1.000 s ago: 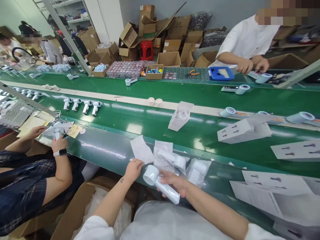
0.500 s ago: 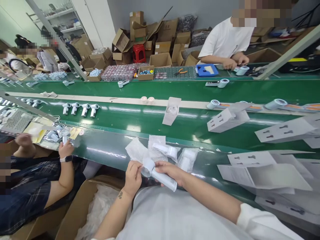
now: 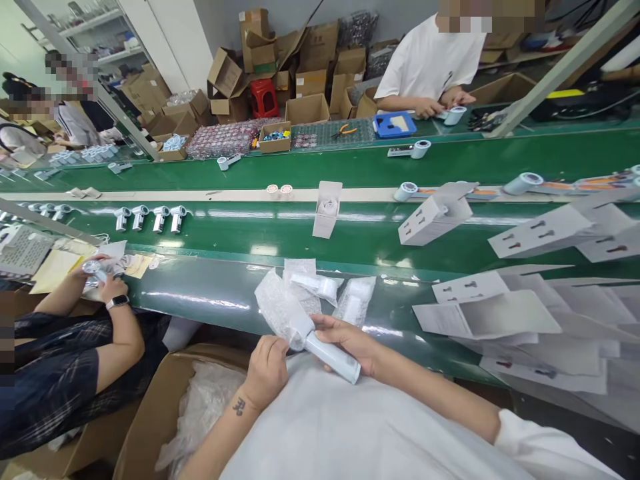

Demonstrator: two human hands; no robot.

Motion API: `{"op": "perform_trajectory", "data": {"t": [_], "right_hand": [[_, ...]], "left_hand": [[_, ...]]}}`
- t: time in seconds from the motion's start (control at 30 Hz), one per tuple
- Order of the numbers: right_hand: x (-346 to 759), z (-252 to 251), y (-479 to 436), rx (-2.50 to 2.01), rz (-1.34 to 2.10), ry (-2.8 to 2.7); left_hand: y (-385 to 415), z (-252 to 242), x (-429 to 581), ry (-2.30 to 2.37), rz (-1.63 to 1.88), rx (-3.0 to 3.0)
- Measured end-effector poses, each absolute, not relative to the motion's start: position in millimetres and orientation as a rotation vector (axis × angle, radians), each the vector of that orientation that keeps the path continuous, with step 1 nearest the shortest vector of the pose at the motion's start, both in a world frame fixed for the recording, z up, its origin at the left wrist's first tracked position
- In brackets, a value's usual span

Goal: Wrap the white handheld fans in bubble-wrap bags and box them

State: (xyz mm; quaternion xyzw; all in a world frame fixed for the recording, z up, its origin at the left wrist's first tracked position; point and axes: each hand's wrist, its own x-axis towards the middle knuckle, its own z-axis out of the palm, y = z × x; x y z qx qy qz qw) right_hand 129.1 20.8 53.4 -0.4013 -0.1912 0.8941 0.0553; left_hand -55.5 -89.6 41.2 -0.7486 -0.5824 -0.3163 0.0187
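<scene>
Pale-blue handheld device (image 3: 331,355), lower centre: right hand (image 3: 355,343) grips its handle (image 3: 346,367); left hand (image 3: 269,367) curls beside its head (image 3: 300,325), hold unclear. Smooth plastic could slip if the right grip loosens!

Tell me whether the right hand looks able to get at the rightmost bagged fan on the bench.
Probably not as things stand: the right hand is closed on a handheld fan by its handle. Otherwise the way looks free, with the rightmost bagged fan lying just beyond that hand.
</scene>
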Motion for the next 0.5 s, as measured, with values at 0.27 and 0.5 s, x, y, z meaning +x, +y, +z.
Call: {"op": "perform_trajectory", "data": {"t": [0.27,0.5], "right_hand": [[134,49,25,-1.163,2.719,-0.194],[166,64,17,-1.368,2.621,-0.629]], "left_hand": [[-58,66,-20,-1.924,-0.938,-2.667],[-46,108,-16,-2.930,-1.437,-2.323]]}}
